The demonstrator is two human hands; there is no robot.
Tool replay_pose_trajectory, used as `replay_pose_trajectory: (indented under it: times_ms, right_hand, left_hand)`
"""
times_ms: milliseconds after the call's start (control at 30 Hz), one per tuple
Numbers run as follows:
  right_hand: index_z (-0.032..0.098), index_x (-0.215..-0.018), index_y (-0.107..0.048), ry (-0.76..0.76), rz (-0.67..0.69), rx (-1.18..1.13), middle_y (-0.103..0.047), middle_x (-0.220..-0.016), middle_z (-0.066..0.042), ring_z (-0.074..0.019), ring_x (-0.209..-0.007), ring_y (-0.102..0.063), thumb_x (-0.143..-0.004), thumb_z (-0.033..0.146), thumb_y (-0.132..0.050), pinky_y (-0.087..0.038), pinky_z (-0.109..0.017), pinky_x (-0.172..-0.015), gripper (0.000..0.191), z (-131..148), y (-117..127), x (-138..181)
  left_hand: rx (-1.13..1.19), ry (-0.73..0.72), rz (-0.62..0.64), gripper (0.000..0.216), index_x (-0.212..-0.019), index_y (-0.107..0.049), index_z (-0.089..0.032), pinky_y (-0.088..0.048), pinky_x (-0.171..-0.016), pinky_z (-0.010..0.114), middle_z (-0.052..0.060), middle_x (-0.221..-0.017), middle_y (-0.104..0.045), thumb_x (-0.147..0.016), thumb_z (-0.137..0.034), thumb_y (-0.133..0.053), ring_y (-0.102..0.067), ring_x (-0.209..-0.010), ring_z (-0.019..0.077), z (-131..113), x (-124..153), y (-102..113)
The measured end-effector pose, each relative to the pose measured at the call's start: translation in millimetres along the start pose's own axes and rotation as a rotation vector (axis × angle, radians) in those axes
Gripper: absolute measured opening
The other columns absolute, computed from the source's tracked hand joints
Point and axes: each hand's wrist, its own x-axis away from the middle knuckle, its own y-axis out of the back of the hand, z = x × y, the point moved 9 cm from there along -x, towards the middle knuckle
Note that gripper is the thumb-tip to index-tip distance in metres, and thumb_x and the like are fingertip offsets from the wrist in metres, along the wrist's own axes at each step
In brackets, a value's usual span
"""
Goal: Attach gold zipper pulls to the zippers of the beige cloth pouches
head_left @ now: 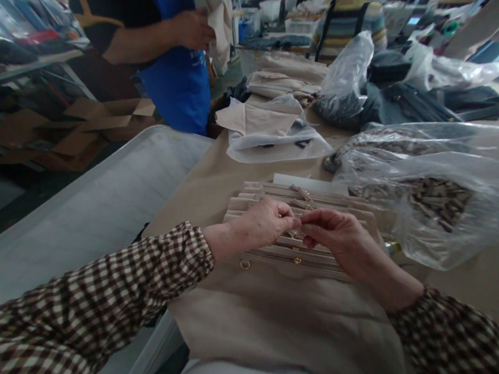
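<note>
Place: sewn-goods workshop
Desk: stacked cloth pieces, clear bag of small cut parts
Co-worker: blue apron
Cartons: open, cardboard

No readable text here tbh, just some small white print on the blue apron beyond the left hand, way too blurry.

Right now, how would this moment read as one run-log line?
left hand, right hand: pinched close together | held piece: unclear | below: beige cloth, gold rings | farther right: plastic bag
</note>
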Motion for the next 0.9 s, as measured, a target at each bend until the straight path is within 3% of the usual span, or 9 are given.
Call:
replay_pose_trajectory:
  times_ms: [133,233,367,667,900]
  right_hand:
    - [0.021,-0.078,-0.075,0.110,0.033,0.385,-0.065,-0.059,0.002,-0.0135,-0.054,-0.057,-0.078,0.027,-0.067,-0.043,-0.026,-0.052,0.009,-4,2,6]
    - [0.023,-0.081,-0.076,0.211,0.077,0.651,-0.070,-0.068,0.000,-0.0149,-0.063,-0.061,-0.081,0.017,-0.059,-0.043,-0.027,-0.061,0.018,-4,-4,12]
    - [0.021,-0.088,-0.076,0.289,0.160,0.836,-0.073,-0.082,-0.002,-0.0166,-0.074,-0.064,-0.087,0.014,-0.053,-0.041,-0.027,-0.067,0.023,-5,-10,15]
    - [0.020,-0.080,-0.072,0.202,0.202,1.028,-0.070,-0.072,0.000,-0.0128,-0.063,-0.057,-0.084,0.012,-0.056,-0.034,-0.024,-0.061,0.018,-12,-8,12]
    - [0.020,-0.081,-0.069,0.136,0.177,1.317,-0.072,-0.079,-0.004,-0.0173,-0.068,-0.062,-0.087,0.018,-0.053,-0.026,-0.029,-0.059,0.017,-13,-17,12]
  left_hand:
    - [-0.281,-0.032,0.032,0.021,-0.065,-0.059,-0.015,-0.026,-0.049,0.023,-0.005,-0.052,-0.046,-0.083,-0.024,-0.061,-0.039,-0.050,0.0080,1,0,-3]
    - [-0.482,-0.105,0.027,0.020,-0.063,-0.061,-0.015,-0.028,-0.053,0.024,-0.003,-0.055,-0.051,-0.082,-0.020,-0.062,-0.043,-0.054,0.0097,-3,-3,-8]
    - [-0.724,-0.206,0.042,0.021,-0.066,-0.065,-0.013,-0.033,-0.057,0.026,0.003,-0.064,-0.062,-0.086,-0.019,-0.061,-0.053,-0.062,0.0137,-9,-5,-19]
    - [-1.008,-0.301,0.146,0.024,-0.084,-0.071,-0.011,-0.046,-0.068,0.028,0.009,-0.083,-0.072,-0.094,-0.027,-0.057,-0.067,-0.080,0.0210,-4,-3,-35]
    - [-1.009,-0.162,0.073,0.028,-0.090,-0.071,-0.010,-0.053,-0.074,0.036,0.014,-0.089,-0.073,-0.095,-0.031,-0.053,-0.070,-0.086,0.0278,0,-1,-30]
